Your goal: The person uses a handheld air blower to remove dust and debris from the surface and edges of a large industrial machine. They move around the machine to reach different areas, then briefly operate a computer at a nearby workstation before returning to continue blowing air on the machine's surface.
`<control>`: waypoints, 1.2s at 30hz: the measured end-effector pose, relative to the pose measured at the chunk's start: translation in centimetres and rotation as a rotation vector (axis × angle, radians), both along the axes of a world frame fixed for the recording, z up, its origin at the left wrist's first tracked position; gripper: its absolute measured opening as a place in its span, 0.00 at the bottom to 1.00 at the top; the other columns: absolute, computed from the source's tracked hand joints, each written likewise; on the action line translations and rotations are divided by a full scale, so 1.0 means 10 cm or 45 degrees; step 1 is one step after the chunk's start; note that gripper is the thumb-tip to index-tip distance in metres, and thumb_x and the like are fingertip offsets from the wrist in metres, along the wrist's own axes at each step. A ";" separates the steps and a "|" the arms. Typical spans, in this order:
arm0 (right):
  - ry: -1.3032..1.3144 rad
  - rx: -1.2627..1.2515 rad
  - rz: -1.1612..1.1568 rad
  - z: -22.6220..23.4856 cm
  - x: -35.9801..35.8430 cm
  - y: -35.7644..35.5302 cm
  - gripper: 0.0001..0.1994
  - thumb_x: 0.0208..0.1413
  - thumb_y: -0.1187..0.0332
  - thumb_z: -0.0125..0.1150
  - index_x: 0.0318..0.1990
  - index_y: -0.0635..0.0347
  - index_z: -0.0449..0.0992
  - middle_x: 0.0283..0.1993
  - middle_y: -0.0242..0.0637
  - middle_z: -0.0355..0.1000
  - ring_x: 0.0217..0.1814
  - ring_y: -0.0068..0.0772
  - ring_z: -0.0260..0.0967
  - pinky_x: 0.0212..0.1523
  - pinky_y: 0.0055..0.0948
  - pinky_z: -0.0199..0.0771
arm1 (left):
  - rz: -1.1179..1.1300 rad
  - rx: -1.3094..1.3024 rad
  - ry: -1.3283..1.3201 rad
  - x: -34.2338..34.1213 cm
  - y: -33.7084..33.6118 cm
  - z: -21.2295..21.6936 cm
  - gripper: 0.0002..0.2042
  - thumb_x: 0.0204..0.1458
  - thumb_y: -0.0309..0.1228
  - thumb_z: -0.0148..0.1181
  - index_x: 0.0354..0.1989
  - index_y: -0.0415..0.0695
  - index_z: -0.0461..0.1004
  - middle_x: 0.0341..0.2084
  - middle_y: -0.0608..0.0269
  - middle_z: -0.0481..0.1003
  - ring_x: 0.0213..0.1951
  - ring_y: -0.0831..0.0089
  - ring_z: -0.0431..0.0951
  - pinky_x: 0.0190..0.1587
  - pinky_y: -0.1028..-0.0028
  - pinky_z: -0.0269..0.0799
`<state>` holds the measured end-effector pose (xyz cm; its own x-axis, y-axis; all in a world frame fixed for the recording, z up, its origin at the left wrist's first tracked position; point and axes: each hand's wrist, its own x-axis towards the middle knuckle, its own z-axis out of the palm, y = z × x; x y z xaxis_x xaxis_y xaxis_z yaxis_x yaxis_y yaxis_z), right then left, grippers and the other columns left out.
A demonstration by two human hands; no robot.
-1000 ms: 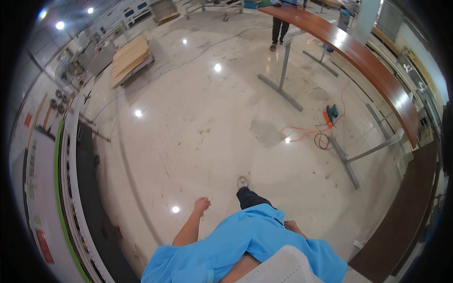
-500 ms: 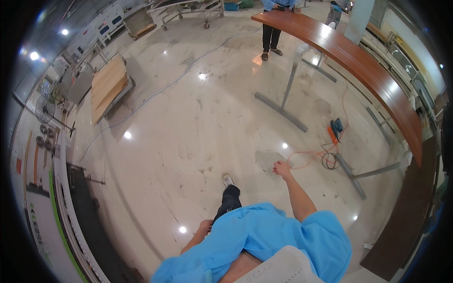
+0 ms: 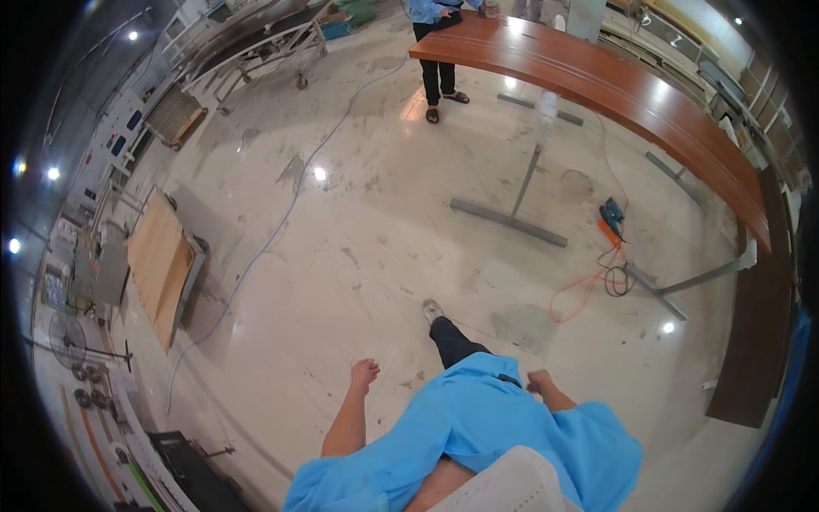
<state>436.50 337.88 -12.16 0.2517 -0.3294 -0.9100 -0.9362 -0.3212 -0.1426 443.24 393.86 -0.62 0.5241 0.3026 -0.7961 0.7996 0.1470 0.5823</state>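
Note:
My left hand point(image 3: 365, 374) is held forward over the bare floor, its fingers loosely curled with nothing in them. My right hand point(image 3: 537, 381) hangs close to my right side beside the light blue shirt point(image 3: 478, 418); its fingers are curled in and no object shows in it. Neither hand touches anything around it. One shoe point(image 3: 432, 311) is stepped forward on the floor between my hands. Farther ahead to the right, a long glossy reddish-brown wooden panel point(image 3: 589, 72) lies on grey metal stands point(image 3: 509, 222).
A blue power tool point(image 3: 611, 211) with an orange hose point(image 3: 573, 292) lies by the stands. Another person point(image 3: 437, 64) stands at the panel's far end. A pale hose point(image 3: 286, 218) crosses the floor. Left are a cart with wooden sheets point(image 3: 160, 264) and a fan point(image 3: 66, 340). A dark brown panel point(image 3: 751, 341) is at right.
My left hand has swung forward and my right hand back toward my body. The view has shifted forward and turned right; the panel and the person at it appear nearer.

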 end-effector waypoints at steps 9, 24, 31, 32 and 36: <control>-0.297 -0.231 1.617 -0.11 2.00 0.96 0.19 0.42 0.57 0.73 0.41 0.55 0.82 0.39 0.47 0.80 0.45 0.50 0.78 0.48 0.42 0.78 | -0.130 -0.130 -0.066 1.88 0.61 0.17 0.18 0.60 0.38 0.58 0.54 0.42 0.70 0.44 0.56 0.78 0.43 0.67 0.80 0.44 0.68 0.75; -1.778 0.174 -0.590 3.77 7.68 2.33 0.28 0.65 0.68 0.49 0.73 0.53 0.55 0.33 0.39 0.78 0.24 0.25 0.73 0.28 0.27 0.73 | -0.466 -0.104 0.271 3.61 2.50 -0.95 0.21 0.58 0.35 0.55 0.59 0.40 0.70 0.42 0.48 0.79 0.43 0.59 0.80 0.46 0.61 0.74; -1.620 0.152 -0.280 3.77 7.25 2.16 0.19 0.67 0.60 0.50 0.60 0.59 0.72 0.33 0.37 0.78 0.23 0.23 0.72 0.27 0.24 0.72 | -0.965 0.170 0.207 6.35 2.82 -0.63 0.17 0.57 0.30 0.54 0.53 0.38 0.75 0.40 0.47 0.81 0.42 0.57 0.82 0.42 0.62 0.77; -1.428 0.151 -0.360 3.44 6.95 2.20 0.19 0.67 0.59 0.51 0.58 0.59 0.74 0.32 0.36 0.77 0.24 0.23 0.72 0.28 0.24 0.72 | -1.902 0.719 0.019 6.84 2.82 -0.60 0.12 0.52 0.28 0.57 0.43 0.42 0.80 0.35 0.54 0.82 0.40 0.63 0.82 0.38 0.66 0.77; -0.732 -0.469 0.086 1.85 5.31 2.56 0.26 0.60 0.50 0.53 0.56 0.63 0.75 0.44 0.56 0.77 0.45 0.57 0.76 0.48 0.49 0.75 | -1.920 1.031 -0.255 8.50 2.33 -0.42 0.07 0.51 0.26 0.54 0.27 0.43 0.80 0.21 0.59 0.78 0.22 0.71 0.77 0.26 0.68 0.71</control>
